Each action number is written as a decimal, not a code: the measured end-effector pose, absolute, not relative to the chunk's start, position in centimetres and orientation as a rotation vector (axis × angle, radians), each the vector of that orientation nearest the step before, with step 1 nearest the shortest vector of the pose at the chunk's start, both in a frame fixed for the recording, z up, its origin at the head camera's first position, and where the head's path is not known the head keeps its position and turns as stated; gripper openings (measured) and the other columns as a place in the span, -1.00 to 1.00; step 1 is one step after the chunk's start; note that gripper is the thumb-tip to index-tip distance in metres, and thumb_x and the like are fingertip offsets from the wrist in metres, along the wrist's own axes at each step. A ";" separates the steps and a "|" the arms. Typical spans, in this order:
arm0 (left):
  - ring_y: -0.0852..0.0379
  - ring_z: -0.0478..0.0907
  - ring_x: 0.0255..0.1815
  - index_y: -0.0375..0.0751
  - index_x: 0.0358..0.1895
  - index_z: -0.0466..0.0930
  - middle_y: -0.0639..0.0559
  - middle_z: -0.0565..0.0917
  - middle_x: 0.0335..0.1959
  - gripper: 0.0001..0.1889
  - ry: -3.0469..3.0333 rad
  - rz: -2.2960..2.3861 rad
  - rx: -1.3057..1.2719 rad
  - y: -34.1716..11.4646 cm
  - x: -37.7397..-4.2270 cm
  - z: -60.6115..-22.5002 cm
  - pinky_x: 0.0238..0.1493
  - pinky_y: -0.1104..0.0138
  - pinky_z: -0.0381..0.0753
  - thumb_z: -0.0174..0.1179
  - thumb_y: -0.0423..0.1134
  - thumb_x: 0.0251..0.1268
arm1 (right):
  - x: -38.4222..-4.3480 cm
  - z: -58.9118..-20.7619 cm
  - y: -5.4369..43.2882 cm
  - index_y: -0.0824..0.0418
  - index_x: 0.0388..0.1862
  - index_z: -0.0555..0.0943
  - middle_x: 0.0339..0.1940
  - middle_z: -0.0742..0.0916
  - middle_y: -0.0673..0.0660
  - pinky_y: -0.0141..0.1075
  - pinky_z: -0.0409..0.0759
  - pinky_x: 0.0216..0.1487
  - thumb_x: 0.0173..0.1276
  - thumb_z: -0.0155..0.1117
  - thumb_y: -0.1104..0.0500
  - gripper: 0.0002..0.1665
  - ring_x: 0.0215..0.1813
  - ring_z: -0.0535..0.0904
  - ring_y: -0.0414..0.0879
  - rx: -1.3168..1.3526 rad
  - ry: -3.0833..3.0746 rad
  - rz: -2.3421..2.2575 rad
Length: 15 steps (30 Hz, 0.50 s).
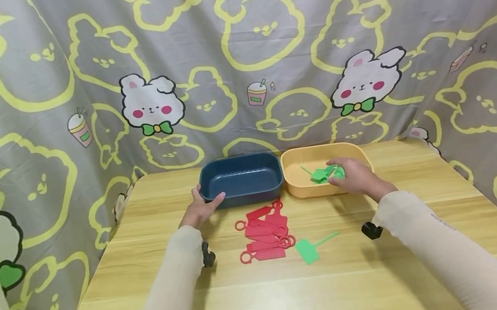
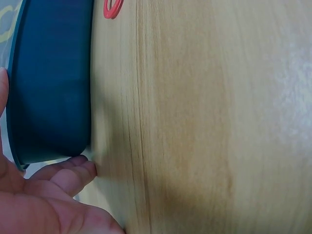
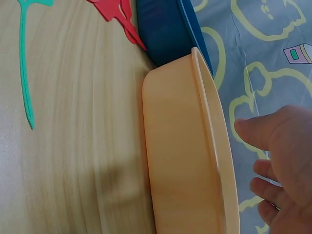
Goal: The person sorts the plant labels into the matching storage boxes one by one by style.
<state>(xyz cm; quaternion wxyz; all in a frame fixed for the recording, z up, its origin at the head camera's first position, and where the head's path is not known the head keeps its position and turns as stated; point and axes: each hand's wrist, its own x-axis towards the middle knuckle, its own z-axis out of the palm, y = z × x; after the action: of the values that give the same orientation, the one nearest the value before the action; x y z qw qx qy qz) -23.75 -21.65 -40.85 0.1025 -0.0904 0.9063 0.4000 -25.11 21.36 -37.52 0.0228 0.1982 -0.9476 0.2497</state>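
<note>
My left hand [image 1: 200,208] rests against the front left corner of a dark blue tub [image 1: 250,198], thumb along the front and fingers at the side. In the left wrist view its fingers [image 2: 73,175] touch the tub's end wall. Over the front right of a yellow tub [image 1: 303,189] hovers my right hand [image 1: 354,177], thumb and fingers apart, partly covering a bunch of green plant tags [image 1: 320,175] inside. Right wrist view: the thumb [image 3: 258,130] sticks out above the rim. The blue tub's visible floor is bare.
Several flat red tags with rings [image 1: 264,229] lie overlapping in front of the tubs. A single green plant tag [image 1: 308,251] with a pointed stem lies to their right on the wooden table [image 1: 251,308]. Behind the tubs hangs a patterned curtain [image 1: 221,127].
</note>
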 end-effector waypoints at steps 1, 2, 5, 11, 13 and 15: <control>-0.44 0.29 0.27 -0.06 0.51 -0.45 -0.53 0.16 0.39 0.07 2.674 1.176 -0.269 -21.6 -23.7 -40.8 0.30 -0.13 0.21 0.05 0.38 0.25 | -25.0 -37.6 21.3 0.41 0.27 0.44 0.26 0.50 0.46 0.23 0.31 0.22 0.35 0.30 0.19 -0.43 0.28 0.35 0.40 0.612 -2.938 0.778; -0.44 0.29 0.28 -0.06 0.51 -0.45 -0.53 0.16 0.39 0.07 2.672 1.174 -0.271 -21.6 -23.7 -40.8 0.30 -0.13 0.21 0.05 0.38 0.25 | -24.9 -37.6 21.3 0.40 0.24 0.46 0.25 0.51 0.45 0.22 0.33 0.20 0.35 0.30 0.18 -0.45 0.27 0.37 0.40 0.612 -2.935 0.777; -0.45 0.28 0.28 -0.04 0.51 -0.46 -0.53 0.14 0.40 0.09 2.658 1.188 -0.262 -21.6 -23.6 -40.7 0.29 -0.13 0.22 0.05 0.40 0.23 | -24.7 -37.8 21.2 0.38 0.19 0.49 0.19 0.57 0.42 0.20 0.39 0.15 0.36 0.30 0.17 -0.51 0.20 0.44 0.37 0.628 -2.918 0.779; -0.47 0.25 0.30 -0.04 0.51 -0.48 -0.55 0.10 0.41 0.11 2.651 1.212 -0.235 -21.7 -23.6 -40.7 0.29 -0.12 0.23 0.05 0.42 0.22 | -24.0 -37.9 20.7 0.39 0.14 0.52 0.08 0.62 0.36 0.16 0.48 0.05 0.34 0.31 0.22 -0.56 0.10 0.52 0.33 0.677 -2.857 0.860; -0.46 0.25 0.30 -0.04 0.51 -0.48 -0.54 0.10 0.41 0.11 2.646 1.216 -0.242 -21.7 -23.7 -40.7 0.29 -0.12 0.23 0.05 0.42 0.21 | -23.6 -38.0 20.5 0.40 0.12 0.52 0.05 0.63 0.35 0.13 0.51 0.01 0.33 0.31 0.22 -0.57 0.04 0.55 0.31 0.707 -2.836 0.865; -0.46 0.25 0.30 -0.03 0.51 -0.49 -0.54 0.10 0.41 0.11 2.641 1.213 -0.249 -21.7 -23.7 -40.8 0.30 -0.11 0.22 0.05 0.41 0.21 | -23.3 -38.1 20.2 0.40 0.09 0.54 0.02 0.64 0.35 0.08 0.53 -0.03 0.32 0.33 0.24 -0.59 -0.03 0.58 0.26 0.748 -2.811 0.864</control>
<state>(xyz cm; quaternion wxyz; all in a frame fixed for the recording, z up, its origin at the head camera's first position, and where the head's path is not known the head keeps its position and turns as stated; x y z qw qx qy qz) -23.73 -21.69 -40.84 0.1123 -0.0849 0.8996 0.4134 -23.28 20.18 -38.12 0.0534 0.2461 -0.9250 0.2844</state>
